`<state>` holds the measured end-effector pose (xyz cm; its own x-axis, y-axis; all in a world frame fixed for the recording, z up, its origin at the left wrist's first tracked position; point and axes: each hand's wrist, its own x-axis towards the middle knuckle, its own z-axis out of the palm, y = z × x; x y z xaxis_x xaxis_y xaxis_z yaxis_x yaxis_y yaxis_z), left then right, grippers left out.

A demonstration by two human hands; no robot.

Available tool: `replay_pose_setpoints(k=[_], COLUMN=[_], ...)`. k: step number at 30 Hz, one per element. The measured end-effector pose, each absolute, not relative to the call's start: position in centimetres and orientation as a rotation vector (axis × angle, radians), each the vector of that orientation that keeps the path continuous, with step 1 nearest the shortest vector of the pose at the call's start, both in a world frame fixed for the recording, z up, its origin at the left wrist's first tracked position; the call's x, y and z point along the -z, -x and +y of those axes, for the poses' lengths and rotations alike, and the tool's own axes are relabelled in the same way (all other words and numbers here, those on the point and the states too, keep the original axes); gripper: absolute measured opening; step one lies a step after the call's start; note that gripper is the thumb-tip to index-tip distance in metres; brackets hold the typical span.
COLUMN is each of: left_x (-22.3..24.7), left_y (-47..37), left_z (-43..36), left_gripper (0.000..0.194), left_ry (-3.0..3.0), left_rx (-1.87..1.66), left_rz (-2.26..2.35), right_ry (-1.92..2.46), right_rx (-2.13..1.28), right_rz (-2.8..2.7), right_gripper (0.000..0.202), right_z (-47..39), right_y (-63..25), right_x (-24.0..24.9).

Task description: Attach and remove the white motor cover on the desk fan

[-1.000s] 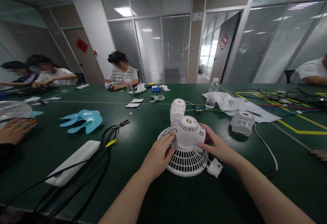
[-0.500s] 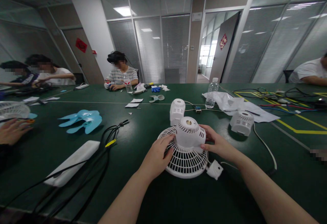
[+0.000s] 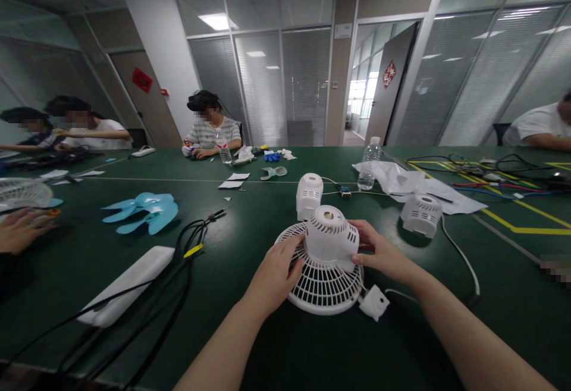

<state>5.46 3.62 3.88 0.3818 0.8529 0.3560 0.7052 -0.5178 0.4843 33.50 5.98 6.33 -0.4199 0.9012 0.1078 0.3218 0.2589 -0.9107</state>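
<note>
A white vented motor housing stands over a round white fan grille on the green table. Its left side is touched by my left hand, whose fingers also lie over the grille's edge. My right hand grips the housing's right side between thumb and fingers. A small white block with a cable lies at the grille's lower right. Just behind stands a second white housing, and a third housing with a cable sits to the right.
Blue fan blades, a white power strip and black cables lie to the left. A water bottle stands by white sheets behind. A co-worker's hand is at the far left; other people sit around.
The housing in my hands has tilted very slightly, and the small white block has turned a little. My hands have hardly moved.
</note>
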Motion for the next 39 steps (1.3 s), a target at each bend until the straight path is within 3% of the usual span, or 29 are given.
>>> replay_pose_setpoints(k=[39], left_x=[-3.1], left_y=[-5.3], left_z=[4.0], left_gripper=[0.059], left_ry=[-2.404], left_rx=[-0.843], left_rz=[1.373], right_ry=[1.111], right_rx=[-1.115], right_rz=[-1.919], right_gripper=[0.064], right_z=[5.2], right_y=[-32.6], right_x=[-6.7])
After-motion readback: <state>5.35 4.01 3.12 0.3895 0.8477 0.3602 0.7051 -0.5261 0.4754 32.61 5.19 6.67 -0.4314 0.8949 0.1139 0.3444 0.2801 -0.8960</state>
